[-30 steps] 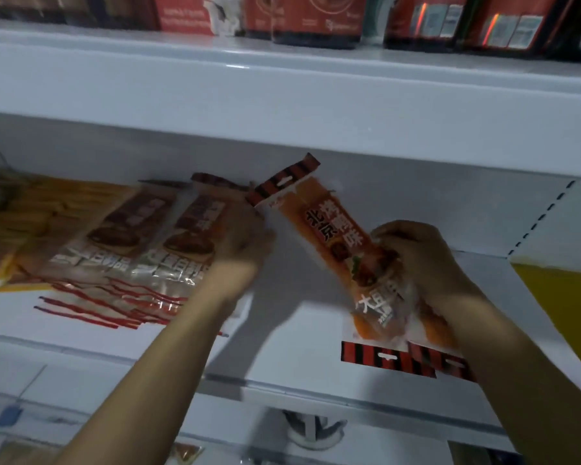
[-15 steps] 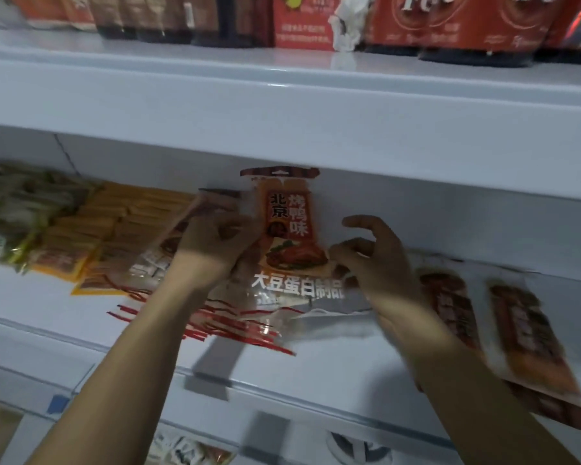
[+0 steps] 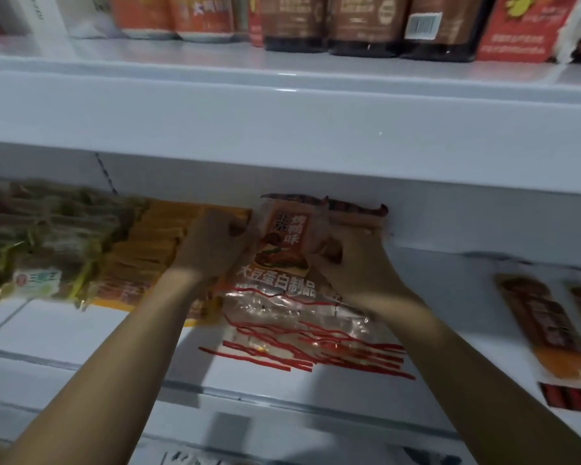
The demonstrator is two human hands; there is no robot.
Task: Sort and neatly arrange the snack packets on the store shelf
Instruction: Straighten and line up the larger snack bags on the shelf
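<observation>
A stack of orange snack packets (image 3: 284, 239) with clear, red-striped lower ends (image 3: 302, 333) lies in the middle of the white shelf (image 3: 64, 333), reaching back to the rear wall. My left hand (image 3: 212, 245) grips the stack's left edge with curled fingers. My right hand (image 3: 348, 260) holds the right side, its thumb lying on the top packet's face. The packets underneath are mostly hidden by the top one and my hands.
Left of the stack lie a pile of yellow packets (image 3: 151, 250) and green vegetable packets (image 3: 44, 243). Two more orange packets (image 3: 544, 327) lie apart at the right. Jars and boxes (image 3: 356, 25) stand on the upper shelf close overhead.
The top packet, raised between my hands before, has come down onto the stack. Both hands have closed in on its sides, further back on the shelf.
</observation>
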